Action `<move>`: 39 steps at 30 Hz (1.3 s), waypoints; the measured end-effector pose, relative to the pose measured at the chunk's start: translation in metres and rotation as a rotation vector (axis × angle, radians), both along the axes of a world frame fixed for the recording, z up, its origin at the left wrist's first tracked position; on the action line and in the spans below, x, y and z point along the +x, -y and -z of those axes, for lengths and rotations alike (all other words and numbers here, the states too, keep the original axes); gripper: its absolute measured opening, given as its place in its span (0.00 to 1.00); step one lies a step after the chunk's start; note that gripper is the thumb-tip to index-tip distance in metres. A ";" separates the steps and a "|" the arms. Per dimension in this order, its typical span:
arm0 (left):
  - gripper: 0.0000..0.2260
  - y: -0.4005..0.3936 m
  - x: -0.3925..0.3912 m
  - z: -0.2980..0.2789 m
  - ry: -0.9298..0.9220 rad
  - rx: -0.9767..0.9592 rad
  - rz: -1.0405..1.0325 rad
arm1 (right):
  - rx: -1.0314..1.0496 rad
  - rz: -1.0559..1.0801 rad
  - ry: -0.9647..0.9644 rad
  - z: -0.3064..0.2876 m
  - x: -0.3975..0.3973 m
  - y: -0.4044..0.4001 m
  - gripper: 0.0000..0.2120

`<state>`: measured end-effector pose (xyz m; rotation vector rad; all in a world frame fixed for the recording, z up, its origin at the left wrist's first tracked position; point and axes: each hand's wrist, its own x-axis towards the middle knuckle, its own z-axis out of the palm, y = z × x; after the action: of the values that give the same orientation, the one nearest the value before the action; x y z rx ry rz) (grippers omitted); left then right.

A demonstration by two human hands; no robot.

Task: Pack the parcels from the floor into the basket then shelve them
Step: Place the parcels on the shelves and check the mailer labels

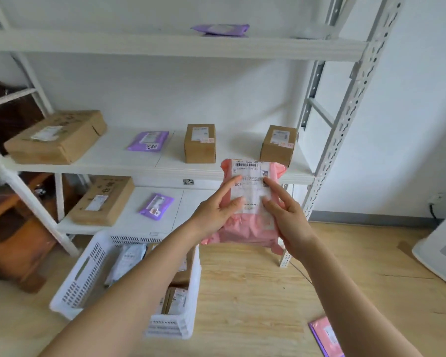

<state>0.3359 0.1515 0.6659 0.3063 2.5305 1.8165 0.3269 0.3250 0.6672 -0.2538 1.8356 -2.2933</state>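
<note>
Both hands — left hand (218, 212) and right hand (289, 222) — pinch the pink parcel (250, 202) upright, forefingers extended; lay it flat on the middle shelf (165, 161) between boxes, label up

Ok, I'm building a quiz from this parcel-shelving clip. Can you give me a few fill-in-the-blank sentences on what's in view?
1. Both hands, the left hand and the right hand, hold a ____ mailer bag with a white label.
2. The middle shelf holds ____ cardboard boxes.
3. The white basket stands on the ____.
4. The only parcel on the top shelf is coloured ____.

Missing words: pink; three; floor; purple
</note>
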 end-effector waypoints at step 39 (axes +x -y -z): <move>0.22 0.410 -0.137 0.082 0.334 0.148 -0.081 | 0.167 -0.223 0.252 0.075 -0.167 0.393 0.13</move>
<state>0.1993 -0.2589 0.5839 -0.0954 2.2183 1.8996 0.1597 -0.0681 0.5927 -0.1287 1.7603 -1.9156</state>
